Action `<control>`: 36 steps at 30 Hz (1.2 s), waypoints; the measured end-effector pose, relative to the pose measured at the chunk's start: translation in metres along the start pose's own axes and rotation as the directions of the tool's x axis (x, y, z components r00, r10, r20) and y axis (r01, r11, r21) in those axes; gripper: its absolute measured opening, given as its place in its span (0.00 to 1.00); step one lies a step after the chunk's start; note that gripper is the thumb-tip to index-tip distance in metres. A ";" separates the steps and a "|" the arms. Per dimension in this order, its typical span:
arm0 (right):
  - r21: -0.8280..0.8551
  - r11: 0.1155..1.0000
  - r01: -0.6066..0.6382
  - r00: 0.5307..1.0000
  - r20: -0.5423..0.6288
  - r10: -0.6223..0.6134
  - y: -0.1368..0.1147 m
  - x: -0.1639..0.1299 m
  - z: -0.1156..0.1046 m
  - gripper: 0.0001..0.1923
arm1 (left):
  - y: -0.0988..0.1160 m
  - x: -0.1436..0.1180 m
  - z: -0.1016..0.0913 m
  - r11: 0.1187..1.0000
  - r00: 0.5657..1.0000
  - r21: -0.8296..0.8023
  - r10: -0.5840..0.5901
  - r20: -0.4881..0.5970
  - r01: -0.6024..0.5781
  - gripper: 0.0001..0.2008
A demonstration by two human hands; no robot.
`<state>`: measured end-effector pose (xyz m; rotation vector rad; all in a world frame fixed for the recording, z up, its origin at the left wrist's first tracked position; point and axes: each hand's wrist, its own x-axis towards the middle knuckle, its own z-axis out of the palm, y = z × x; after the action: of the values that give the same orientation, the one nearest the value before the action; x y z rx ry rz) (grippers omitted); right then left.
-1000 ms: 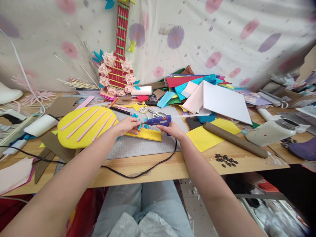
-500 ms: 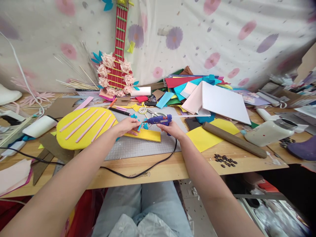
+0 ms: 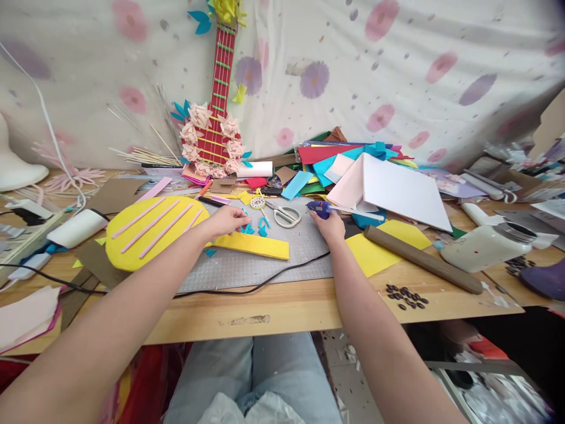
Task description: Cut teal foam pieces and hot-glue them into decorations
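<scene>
My left hand point(image 3: 227, 221) is closed in a pinch at the near end of a yellow strip point(image 3: 260, 245), with a small blue strip point(image 3: 244, 212) at its fingertips. My right hand point(image 3: 330, 227) grips a blue hot glue gun point(image 3: 318, 208), its nozzle pointing left and a clear glue stick point(image 3: 357, 211) coming out of its back. Between my hands, small blue pieces point(image 3: 263, 227) and a pair of scissors point(image 3: 288, 217) lie on the grey cutting mat point(image 3: 304, 253). Left of my left hand sits a yellow oval point(image 3: 132, 235) with pink stripes.
A red guitar point(image 3: 216, 138) with pink flowers leans on the back curtain. Coloured sheets and a white board point(image 3: 401, 191) are piled behind. A brown tube point(image 3: 424, 259), dark beads point(image 3: 406, 296) and a white jar point(image 3: 485, 246) lie right. The black cord point(image 3: 265, 285) crosses the front.
My right hand has drawn the glue gun to the right, away from my left hand. The cord has shifted up onto the mat. My left hand stays over the yellow strip.
</scene>
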<state>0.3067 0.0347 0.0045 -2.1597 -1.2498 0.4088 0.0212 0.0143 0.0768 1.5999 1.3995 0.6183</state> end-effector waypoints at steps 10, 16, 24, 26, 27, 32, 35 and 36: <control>-0.339 0.922 0.189 0.967 0.228 -0.115 -0.018 -0.041 -0.047 0.24 | 0.005 -0.001 -0.006 0.834 0.996 0.547 -0.033 -0.078 0.071 0.11; 0.349 0.715 0.606 0.662 0.276 -0.696 -0.075 -0.091 -0.010 0.24 | 0.016 -0.002 -0.001 0.748 0.989 0.647 -0.105 -0.108 0.150 0.09; 0.199 0.573 0.795 0.546 0.177 -0.819 -0.111 -0.121 0.035 0.29 | 0.014 -0.004 0.000 0.662 0.980 0.723 -0.119 -0.159 0.197 0.07; 0.176 0.582 0.794 0.549 0.202 -0.811 -0.113 -0.123 0.036 0.30 | 0.014 -0.006 -0.001 0.643 0.979 0.738 -0.121 -0.164 0.203 0.08; 0.166 0.584 0.795 0.550 0.211 -0.808 -0.114 -0.124 0.036 0.30 | 0.015 -0.007 -0.001 0.634 0.978 0.746 -0.120 -0.168 0.206 0.08; 0.115 0.582 0.805 0.548 0.232 -0.804 -0.118 -0.126 0.037 0.28 | 0.017 -0.012 -0.001 0.598 0.971 0.766 -0.120 -0.208 0.238 0.11; 0.109 0.581 0.807 0.551 0.216 -0.806 -0.117 -0.125 0.041 0.26 | 0.014 -0.013 -0.004 0.621 0.977 0.756 -0.081 -0.199 0.206 0.13; 0.123 0.586 0.801 0.559 0.196 -0.806 -0.116 -0.124 0.043 0.25 | 0.012 -0.013 -0.007 0.643 0.981 0.744 -0.066 -0.182 0.181 0.13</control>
<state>0.1427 -0.0138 0.0413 -1.2906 -2.1878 0.2617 0.0182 0.0049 0.0926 2.0969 2.0253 0.0132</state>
